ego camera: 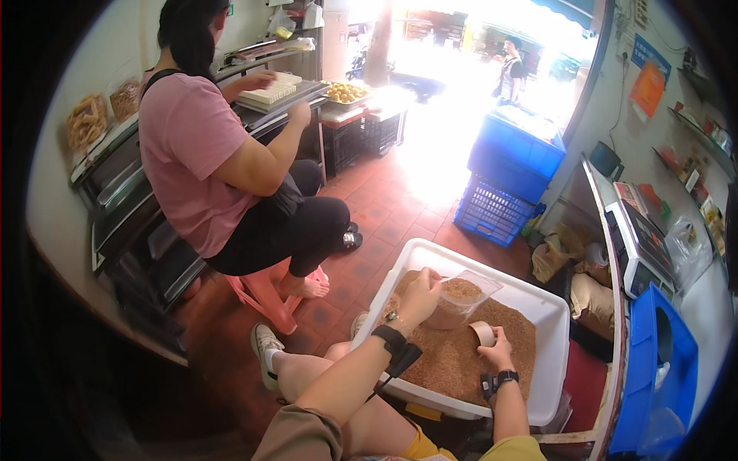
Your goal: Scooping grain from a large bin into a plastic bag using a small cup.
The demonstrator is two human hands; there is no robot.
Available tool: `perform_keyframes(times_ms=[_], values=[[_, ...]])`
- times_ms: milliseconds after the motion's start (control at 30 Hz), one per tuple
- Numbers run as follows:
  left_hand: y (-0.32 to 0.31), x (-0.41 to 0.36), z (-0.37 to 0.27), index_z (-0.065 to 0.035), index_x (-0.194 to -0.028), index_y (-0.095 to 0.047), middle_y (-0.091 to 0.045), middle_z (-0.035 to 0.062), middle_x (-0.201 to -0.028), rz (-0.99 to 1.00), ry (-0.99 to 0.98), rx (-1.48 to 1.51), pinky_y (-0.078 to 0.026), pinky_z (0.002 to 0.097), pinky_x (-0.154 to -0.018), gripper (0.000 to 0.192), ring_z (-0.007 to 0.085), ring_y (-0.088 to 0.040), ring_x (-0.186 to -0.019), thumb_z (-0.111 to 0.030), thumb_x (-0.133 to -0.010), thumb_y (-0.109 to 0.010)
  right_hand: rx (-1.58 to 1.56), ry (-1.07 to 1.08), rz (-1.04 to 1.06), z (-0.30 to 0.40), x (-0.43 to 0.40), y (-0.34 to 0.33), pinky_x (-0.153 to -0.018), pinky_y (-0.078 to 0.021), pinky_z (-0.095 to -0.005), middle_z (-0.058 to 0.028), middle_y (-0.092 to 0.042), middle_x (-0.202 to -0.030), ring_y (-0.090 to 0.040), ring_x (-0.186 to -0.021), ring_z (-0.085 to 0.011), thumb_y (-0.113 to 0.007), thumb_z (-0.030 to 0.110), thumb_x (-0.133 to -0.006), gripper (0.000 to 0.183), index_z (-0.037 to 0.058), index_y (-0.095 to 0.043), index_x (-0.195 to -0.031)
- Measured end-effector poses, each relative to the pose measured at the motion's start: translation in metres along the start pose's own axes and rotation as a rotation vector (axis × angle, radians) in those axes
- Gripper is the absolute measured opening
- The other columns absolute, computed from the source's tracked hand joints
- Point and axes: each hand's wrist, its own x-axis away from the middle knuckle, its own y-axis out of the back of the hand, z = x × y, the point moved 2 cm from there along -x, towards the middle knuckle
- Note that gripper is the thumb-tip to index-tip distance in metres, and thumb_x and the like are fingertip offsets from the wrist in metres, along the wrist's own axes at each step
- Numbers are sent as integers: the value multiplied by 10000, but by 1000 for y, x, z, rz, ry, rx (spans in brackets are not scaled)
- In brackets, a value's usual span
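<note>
Before me a white plastic tub (548, 351) holds a heap of brown granular material (438, 363), which I cannot identify more exactly. My left hand (425, 291) pinches the edge of a clear plastic bag (470, 291) above the heap. The bag's mouth looks spread, though its lower part blends into the brown behind it. To the right and lower, my right hand (497, 348) grips a small pale cup (482, 333) by its side. The cup is tilted just over the material; its contents are hidden.
At left a person in pink (190, 121) sits on a pink plastic stool (262, 291), hands near white trays (271, 91). Stacked blue crates (499, 201) stand beyond the tub. A scale (640, 248) and blue bin (634, 369) occupy the right counter. Another person (509, 69) stands outside.
</note>
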Motion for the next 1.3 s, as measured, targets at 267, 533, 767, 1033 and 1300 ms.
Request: perform_keyframes(times_ms=[267,533,767,1033,1300], values=[[1,4,-11,-19,-1003,-500,-584,46,-686,1,3,-27,-459,264,-549,145,115,-582,-596,-137,-923,-522,-51,-95,312,-6,-6,-11,-781,-488,-337,-84,-625,-956,-603,-873,-210,-787,200,-562,549,76,-506,-1017],[2,13,-25,-41,-1041,-497,-656,119,-757,37,125,45,-506,361,-620,183,234,-657,-653,-165,-907,-506,-264,-195,440,2,0,-24,-714,-456,-311,-56,-564,-872,-540,-807,-167,-749,121,-607,448,64,-483,-963],[4,20,-27,-34,-1034,-466,-592,58,-664,56,107,33,-443,292,-536,143,131,-579,-583,-139,-939,-490,-541,-504,475,9,15,-32,-592,-378,-267,-27,-504,-819,-481,-715,-162,-591,137,-696,296,95,-474,-965],[-1,21,-38,-51,-1020,-510,-644,125,-673,103,74,45,-494,370,-613,152,234,-660,-626,-152,-907,-490,-928,-549,522,-82,-12,-56,-849,-463,-340,-80,-631,-1022,-591,-927,-252,-513,177,-712,360,82,-577,-1053],[-6,30,-44,-14,-1037,-528,-633,85,-670,257,89,0,-483,308,-599,170,152,-638,-652,-133,-923,-489,-1148,-457,300,-44,-4,-12,-861,-464,-450,-116,-611,-1096,-574,-994,-301,-469,330,-775,465,47,-571,-1129]])
